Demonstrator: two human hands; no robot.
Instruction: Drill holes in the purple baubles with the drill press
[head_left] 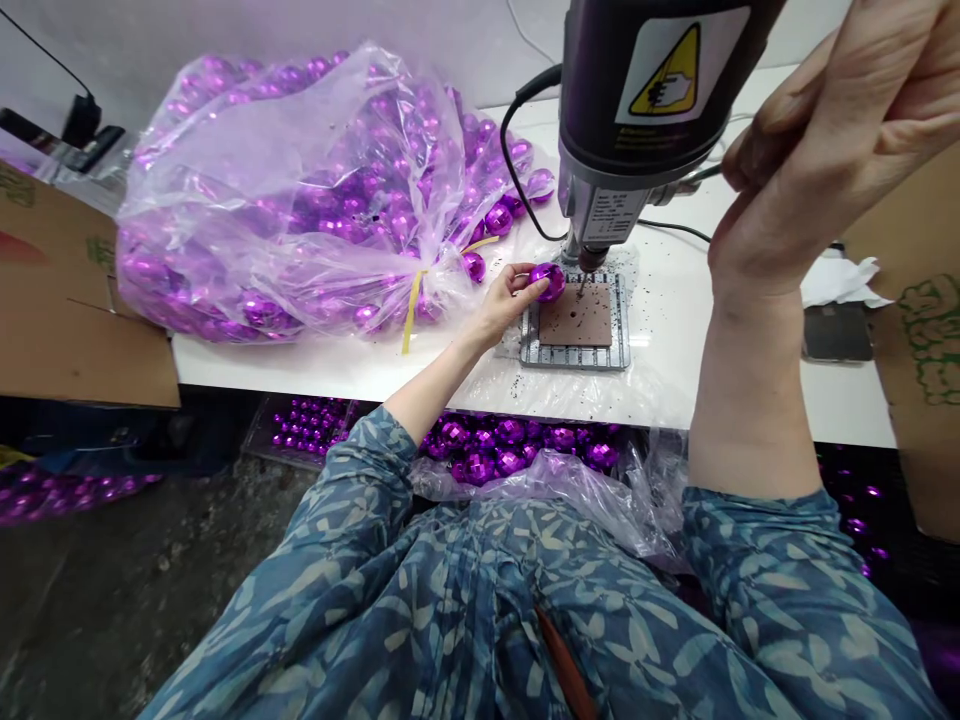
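Observation:
Between the thumb and fingers of my left hand (504, 308) is a shiny purple faceted ball (547, 282). The ball is beside the drill bit (582, 284), just above the left back corner of a brown board (576, 318). That board, with a dark hole in it, lies on the slotted metal base (529, 352) of a bench drill press (637, 110). High on the right, my right hand (832, 140) is closed around the drill press handle, which the fingers mostly hide. Dark shavings are scattered over the board and base.
A large tied clear bag (300, 200) of purple balls fills the table's left side. More purple balls (510, 450) lie in plastic below the front edge. Cardboard boxes (75, 310) stand at both sides. A dark phone-like slab (838, 332) and white tissue (840, 278) lie at right.

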